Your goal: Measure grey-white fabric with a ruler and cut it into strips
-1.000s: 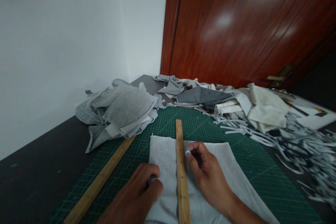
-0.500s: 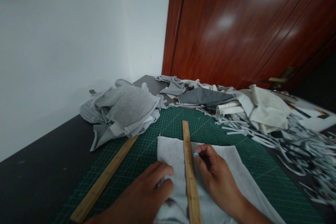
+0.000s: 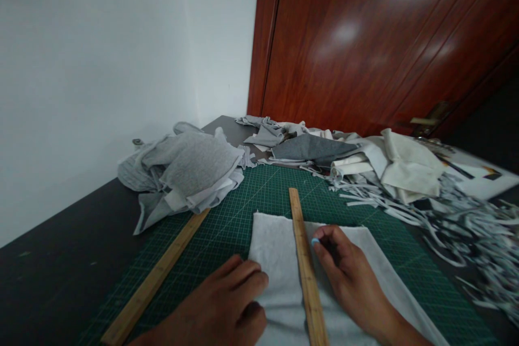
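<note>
A light grey cloth (image 3: 275, 248) lies on the green cutting mat (image 3: 271, 184), with a wooden ruler (image 3: 306, 265) lengthwise on top of it. Right of the ruler, my right hand (image 3: 348, 270) pinches a small light blue object (image 3: 315, 240) between thumb and forefinger, just above the cloth. My left hand (image 3: 231, 297) is at the cloth's left edge, its fingers curled; whatever they may grip is hidden. A second wooden ruler (image 3: 158, 275) lies slanted on the mat at the left.
Grey fabric (image 3: 198, 162) is heaped at the mat's back left. Along the back lie more cloth pieces (image 3: 316, 148) and a cream cloth (image 3: 409, 167). Cut fabric strips (image 3: 482, 243) pile up at the right. A white wall and a wooden door (image 3: 344, 43) stand behind.
The cloth's upper left part and the ruler on it have shifted slightly right. My right hand has moved right with the blue object, and my left fingers have curled more.
</note>
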Motion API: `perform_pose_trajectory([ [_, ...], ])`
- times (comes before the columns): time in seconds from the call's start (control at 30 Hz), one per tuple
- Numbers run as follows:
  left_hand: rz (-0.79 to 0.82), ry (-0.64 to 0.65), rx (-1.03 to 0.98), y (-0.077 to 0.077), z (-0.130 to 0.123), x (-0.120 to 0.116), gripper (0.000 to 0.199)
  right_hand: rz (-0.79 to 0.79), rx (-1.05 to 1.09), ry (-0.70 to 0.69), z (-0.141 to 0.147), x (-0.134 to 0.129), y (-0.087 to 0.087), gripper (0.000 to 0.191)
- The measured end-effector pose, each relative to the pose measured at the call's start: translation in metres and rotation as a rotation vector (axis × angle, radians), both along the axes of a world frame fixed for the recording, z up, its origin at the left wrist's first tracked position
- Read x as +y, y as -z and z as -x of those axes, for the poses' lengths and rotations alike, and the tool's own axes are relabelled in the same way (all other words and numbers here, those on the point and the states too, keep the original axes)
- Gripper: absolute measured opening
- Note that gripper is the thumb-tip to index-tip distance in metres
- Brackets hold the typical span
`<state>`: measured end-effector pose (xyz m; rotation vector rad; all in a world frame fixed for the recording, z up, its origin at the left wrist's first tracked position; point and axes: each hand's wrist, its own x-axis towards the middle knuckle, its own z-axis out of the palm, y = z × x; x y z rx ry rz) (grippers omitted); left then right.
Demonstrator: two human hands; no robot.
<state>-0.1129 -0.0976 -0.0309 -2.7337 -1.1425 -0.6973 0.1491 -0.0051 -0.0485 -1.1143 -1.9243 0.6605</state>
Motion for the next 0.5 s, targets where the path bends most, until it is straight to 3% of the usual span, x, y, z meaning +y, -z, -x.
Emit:
perform_pose_trajectory([
  [0.1,0.075,-0.034,-0.033,-0.008,0.006,-0.006,0.032,-0.015,-0.001,0.006,0.001,0.000,-0.001,0.014],
  [0.3,0.338,0.054,-0.201,-0.016,0.023,0.000,0.025,-0.112,-0.057,0.012,0.003,-0.003,-0.001,0.010],
  [0.4,0.322,0.013,-0.157,-0.022,0.021,-0.002,0.029,-0.317,-0.155,-0.028,0.003,-0.008,0.002,0.014],
  [0.5,0.294,-0.023,-0.053,-0.023,0.014,-0.008,0.028,-0.556,-0.279,-0.181,0.004,-0.014,-0.001,0.031],
])
